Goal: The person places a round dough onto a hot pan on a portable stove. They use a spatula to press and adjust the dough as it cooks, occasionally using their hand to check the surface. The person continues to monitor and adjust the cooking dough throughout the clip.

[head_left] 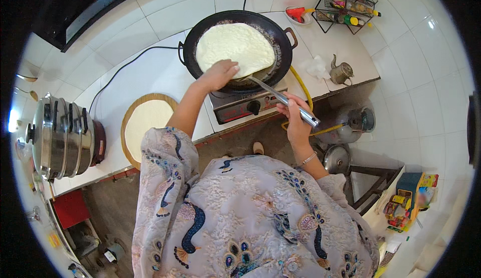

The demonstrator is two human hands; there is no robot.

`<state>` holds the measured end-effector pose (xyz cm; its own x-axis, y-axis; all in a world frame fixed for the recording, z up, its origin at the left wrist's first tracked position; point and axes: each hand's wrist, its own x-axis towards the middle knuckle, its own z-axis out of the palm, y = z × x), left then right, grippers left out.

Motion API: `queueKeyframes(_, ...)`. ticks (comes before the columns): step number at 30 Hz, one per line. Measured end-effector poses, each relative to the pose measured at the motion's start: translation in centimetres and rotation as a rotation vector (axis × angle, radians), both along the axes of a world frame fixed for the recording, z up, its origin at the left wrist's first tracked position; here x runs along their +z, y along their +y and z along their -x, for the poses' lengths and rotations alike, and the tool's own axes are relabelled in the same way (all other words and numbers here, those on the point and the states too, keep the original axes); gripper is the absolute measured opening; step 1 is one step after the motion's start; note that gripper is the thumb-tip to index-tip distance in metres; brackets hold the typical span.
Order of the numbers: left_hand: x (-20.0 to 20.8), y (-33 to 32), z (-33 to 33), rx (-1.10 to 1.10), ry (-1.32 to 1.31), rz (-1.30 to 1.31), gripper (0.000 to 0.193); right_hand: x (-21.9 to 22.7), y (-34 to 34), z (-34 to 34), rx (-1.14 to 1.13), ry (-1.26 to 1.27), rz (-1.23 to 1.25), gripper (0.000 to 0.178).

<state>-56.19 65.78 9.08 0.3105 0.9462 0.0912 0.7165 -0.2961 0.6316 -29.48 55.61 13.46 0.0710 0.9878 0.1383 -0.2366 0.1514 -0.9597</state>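
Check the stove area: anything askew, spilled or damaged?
Mildly odd: the flatbread sits off-centre in the wok, toward its left, and a crumpled white wad lies loose beside the metal pot. No obvious spill or damage.

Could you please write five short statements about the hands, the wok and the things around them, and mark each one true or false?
1. The right hand grips a metal-handled utensil. True.
2. The wok is empty. False: a pale dough sheet lies in it.
3. The left hand holds a bottle. False: it is at the near edge of the dough sheet.
4. The spouted jug stands on the counter, to the right of the wok. True.
5. The round board lies to the right of the wok. False: it lies to the left.
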Motion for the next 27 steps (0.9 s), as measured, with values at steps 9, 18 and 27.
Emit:
queueKeyframes(9,2.8,1.3,-8.4,0.023,0.047,0.107,0.061,3.7,4.9,-5.8,-0.140,0.096,-0.080,0.027)
queueKeyframes(18,-0.2,2.3,-2.0,0.265,0.378,0.028,0.048,3.3,6.4,-7.6,0.032,-0.111,-0.086,0.027)
queueKeyframes(27,-2.4,0.9,0.7,0.210,0.509,0.153,0.044,0.4,15.2,-6.2,0.089,-0.009,-0.074,0.029)
